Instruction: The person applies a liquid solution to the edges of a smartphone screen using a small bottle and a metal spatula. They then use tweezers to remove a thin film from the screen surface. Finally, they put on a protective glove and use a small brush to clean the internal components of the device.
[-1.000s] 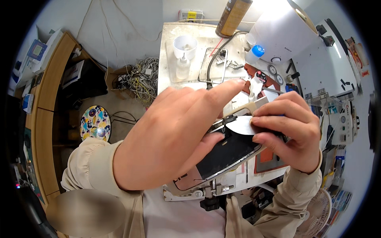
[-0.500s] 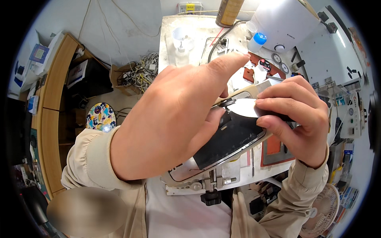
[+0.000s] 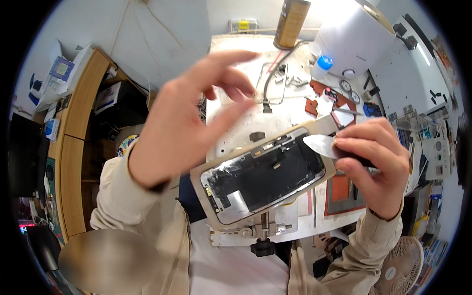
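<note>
A phone screen panel [image 3: 265, 174], its black inner face up in a silvery frame, lies tilted in a beige holder [image 3: 197, 181] with a black-knobbed clamp [image 3: 262, 247] below. My right hand [image 3: 376, 164] pinches a thin rounded metal pry blade [image 3: 318, 145] between thumb and fingers, its dark handle partly hidden by the palm. The blade's tip is over the panel's right end; whether it touches cannot be seen. My left hand [image 3: 179, 120] is raised above the panel's upper left, slightly blurred, with fingers curved, thumb apart and nothing visible between them.
Behind the holder stand a brown spray can [image 3: 290, 24], a white rounded machine [image 3: 344, 42] and a blue-capped bottle [image 3: 323, 65]. Small reddish-brown parts [image 3: 311, 106] lie nearby. A red-and-grey mat [image 3: 339, 194] is at right. Further off are a wooden shelf [image 3: 73, 162] and a fan [image 3: 400, 265].
My left hand has lifted off the panel, moved left and opened, uncovering the panel's left part. My right hand keeps the blade, which has shifted slightly right and down.
</note>
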Tool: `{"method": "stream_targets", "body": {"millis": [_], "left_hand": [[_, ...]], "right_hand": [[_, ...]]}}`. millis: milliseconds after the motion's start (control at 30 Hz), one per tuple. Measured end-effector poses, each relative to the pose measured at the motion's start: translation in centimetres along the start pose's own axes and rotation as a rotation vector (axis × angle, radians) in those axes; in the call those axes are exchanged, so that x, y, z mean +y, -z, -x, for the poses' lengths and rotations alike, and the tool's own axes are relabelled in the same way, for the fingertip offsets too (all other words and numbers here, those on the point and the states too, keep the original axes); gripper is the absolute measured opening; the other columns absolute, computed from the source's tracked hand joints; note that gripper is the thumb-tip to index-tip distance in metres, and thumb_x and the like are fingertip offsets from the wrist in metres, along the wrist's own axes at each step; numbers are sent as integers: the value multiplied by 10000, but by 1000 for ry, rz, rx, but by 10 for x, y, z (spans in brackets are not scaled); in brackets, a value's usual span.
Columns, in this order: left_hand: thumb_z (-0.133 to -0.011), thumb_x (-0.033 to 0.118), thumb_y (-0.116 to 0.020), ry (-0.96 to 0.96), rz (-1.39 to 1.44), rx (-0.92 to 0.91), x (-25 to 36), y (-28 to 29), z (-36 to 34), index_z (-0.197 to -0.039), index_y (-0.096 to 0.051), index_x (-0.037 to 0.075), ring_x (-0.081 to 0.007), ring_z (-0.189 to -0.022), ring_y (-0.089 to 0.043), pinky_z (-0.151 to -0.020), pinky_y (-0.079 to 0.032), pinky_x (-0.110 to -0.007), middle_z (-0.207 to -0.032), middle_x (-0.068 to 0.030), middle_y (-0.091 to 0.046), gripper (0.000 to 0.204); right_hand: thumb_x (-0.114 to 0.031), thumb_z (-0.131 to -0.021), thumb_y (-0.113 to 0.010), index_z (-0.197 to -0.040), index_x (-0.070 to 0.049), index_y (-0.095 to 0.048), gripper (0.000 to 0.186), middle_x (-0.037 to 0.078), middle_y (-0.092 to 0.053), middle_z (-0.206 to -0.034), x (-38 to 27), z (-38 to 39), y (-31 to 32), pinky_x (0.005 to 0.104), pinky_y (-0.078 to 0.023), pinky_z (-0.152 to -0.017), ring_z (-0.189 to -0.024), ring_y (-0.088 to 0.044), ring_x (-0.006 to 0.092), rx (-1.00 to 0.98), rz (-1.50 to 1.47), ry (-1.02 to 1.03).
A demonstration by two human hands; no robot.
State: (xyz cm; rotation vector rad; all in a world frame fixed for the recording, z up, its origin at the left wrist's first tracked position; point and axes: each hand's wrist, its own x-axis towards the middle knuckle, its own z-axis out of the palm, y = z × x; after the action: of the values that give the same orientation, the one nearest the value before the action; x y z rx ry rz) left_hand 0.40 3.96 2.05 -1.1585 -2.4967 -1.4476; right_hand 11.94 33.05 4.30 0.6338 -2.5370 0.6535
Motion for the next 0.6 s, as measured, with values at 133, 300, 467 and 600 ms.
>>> {"method": "stream_targets", "body": {"millis": [133,300,467,600], "left_hand": [[-983,122,-748,-4,-36,272,-98,20,-11,-1428,-654,64,-163,-1036,-686,-895,-544,-303,-1153,-73,-756,459],[-930,131,-808,-91,-149,36,-136,-17,-25,-1498,-591,70,-211,-1181,-644,-1010,-519,-356,-1308,-87,-710,612],[-871,111,-853,6,-158,-5,-140,-29,-31,-1500,-583,72,-228,-1059,-679,-980,-535,-347,-1209,-81,-761,686],[-858,97,-858,-12,-188,190,-77,3,-27,-1484,-593,71,-240,-1064,-729,-913,-567,-355,-1197,-111,-773,680]], "right_hand": [[-88,-810,-867,-1023,4,-795,243,115,-768,-1028,-2,10,8,365,-547,-797,-930,-681,270,60,-8,-23],[-83,-996,-751,-1140,20,-759,178,148,-750,-1134,15,67,3,361,-545,-887,-1008,-697,267,384,73,-468],[-93,-884,-817,-1066,-34,-772,197,106,-748,-1104,20,125,-62,424,-516,-929,-1048,-653,325,211,256,-548],[-85,-906,-795,-1116,-24,-770,220,114,-752,-1147,17,142,-79,425,-523,-948,-1064,-675,321,211,310,-560]]}}
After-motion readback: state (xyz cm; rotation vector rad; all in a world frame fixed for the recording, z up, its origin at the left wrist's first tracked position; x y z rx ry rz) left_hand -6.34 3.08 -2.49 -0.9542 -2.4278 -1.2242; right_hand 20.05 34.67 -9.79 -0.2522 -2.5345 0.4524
